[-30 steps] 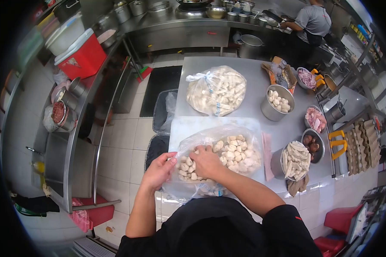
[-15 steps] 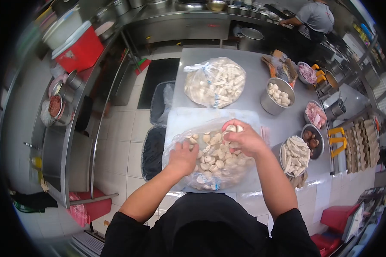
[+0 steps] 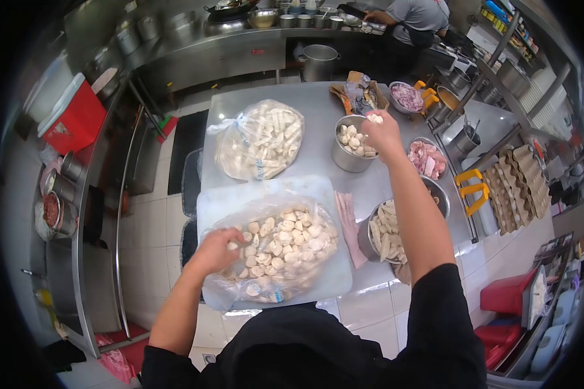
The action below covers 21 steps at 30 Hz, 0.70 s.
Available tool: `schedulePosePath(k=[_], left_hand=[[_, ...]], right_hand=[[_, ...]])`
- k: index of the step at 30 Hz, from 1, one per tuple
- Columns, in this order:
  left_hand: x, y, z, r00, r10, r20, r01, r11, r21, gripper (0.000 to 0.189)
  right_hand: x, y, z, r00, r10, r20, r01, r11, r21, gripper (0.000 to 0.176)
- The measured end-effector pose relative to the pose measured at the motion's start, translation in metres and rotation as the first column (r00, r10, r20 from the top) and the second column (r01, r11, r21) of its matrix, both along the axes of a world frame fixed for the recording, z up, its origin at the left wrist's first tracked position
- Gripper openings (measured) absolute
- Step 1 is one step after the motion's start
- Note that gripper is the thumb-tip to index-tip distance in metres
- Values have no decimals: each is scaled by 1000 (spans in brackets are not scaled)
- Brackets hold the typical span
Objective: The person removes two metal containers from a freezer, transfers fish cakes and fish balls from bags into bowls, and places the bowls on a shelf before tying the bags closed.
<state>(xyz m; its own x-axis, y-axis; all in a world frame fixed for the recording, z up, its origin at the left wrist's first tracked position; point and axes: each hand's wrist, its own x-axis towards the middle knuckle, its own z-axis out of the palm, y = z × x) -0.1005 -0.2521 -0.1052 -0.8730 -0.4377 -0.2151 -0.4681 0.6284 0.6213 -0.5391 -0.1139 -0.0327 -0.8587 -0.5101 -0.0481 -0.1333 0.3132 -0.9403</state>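
Balls sit clamped in the right hand near a pot; left hand at bag, grip unclear

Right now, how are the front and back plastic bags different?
The front bag holds round pieces; the back bag holds long strips. The front bag is open, but the back bag is tied shut. The front bag lies on the cutting board, the back bag on the metal table. Both are see-through.

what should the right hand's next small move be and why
Probably release the pale rounded piece from the right hand into the round silver metal pot: the hand appears at its rim, and similar pale pieces already lie inside.
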Motion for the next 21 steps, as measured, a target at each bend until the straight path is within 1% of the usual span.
schedulePosePath(k=[1, 2, 3, 4, 5, 6, 7, 8, 10, 12, 14, 16, 17, 18, 19, 20, 21], left_hand=[[-1, 1, 6, 996, 40, -76, -36, 998, 60, 34], [-5, 10, 23, 980, 174, -93, -150, 965, 215, 27], [-12, 14, 27, 956, 275, -104, -215, 895, 391, 26], [-19, 15, 31, 924, 371, -92, -263, 792, 552, 25], [-30, 16, 43, 887, 457, -63, -292, 662, 691, 25], [-47, 16, 57, 875, 484, -3, -236, 432, 871, 27], [-70, 17, 63, 867, 495, -50, -151, 358, 922, 29], [-96, 17, 70, 852, 513, -104, -56, 288, 956, 30], [-159, 20, 87, 836, 536, -113, -62, 297, 953, 31], [-222, 16, 88, 839, 508, -193, 14, 335, 942, 32], [-283, 18, 87, 835, 484, -260, 29, 434, 900, 30], [-332, 28, 92, 832, 468, -297, -24, 566, 824, 30], [-352, 31, 87, 852, 399, -340, -41, 698, 715, 31], [-374, 32, 72, 870, 334, -363, -65, 807, 587, 31], [-407, 28, 22, 747, 118, -654, -69, 993, 101, 33], [-428, 27, -5, 875, -149, -461, 83, 984, -160, 35], [-414, 50, 23, 942, -305, -142, 228, 889, -396, 40]], right_hand=[[-5, -2, -13, 978, 44, -204, -9, 985, 171, 47], [-11, -7, -22, 909, 122, -398, 16, 945, 327, 51], [-17, -12, -32, 800, 223, -556, 75, 883, 463, 56], [-33, -14, -47, 794, 440, -420, -98, 775, 625, 68], [-41, -16, -58, 794, 439, -420, -116, 788, 604, 67], [-48, -17, -70, 796, 435, -420, -131, 802, 583, 67], [-53, -17, -76, 797, 434, -420, -148, 814, 561, 67], [-56, -14, -72, 804, 443, -397, -205, 833, 514, 65], [-62, -5, -55, 808, 453, -377, -303, 868, 393, 60], [-72, 9, -51, 696, 438, -570, -238, 889, 392, 49], [-66, 27, -39, 643, 539, -544, -91, 759, 645, 41], [-78, 39, -44, 717, 481, -504, -150, 813, 563, 34], [-87, 41, -48, 746, 459, -482, -182, 837, 516, 32], [-93, 46, -54, 768, 387, -510, -198, 901, 386, 32], [-95, 47, -63, 790, 330, -517, -233, 941, 245, 32], [-88, 52, -58, 721, 342, -602, -231, 939, 256, 35], [-99, 50, -63, 675, 478, -562, -354, 878, 322, 39]])
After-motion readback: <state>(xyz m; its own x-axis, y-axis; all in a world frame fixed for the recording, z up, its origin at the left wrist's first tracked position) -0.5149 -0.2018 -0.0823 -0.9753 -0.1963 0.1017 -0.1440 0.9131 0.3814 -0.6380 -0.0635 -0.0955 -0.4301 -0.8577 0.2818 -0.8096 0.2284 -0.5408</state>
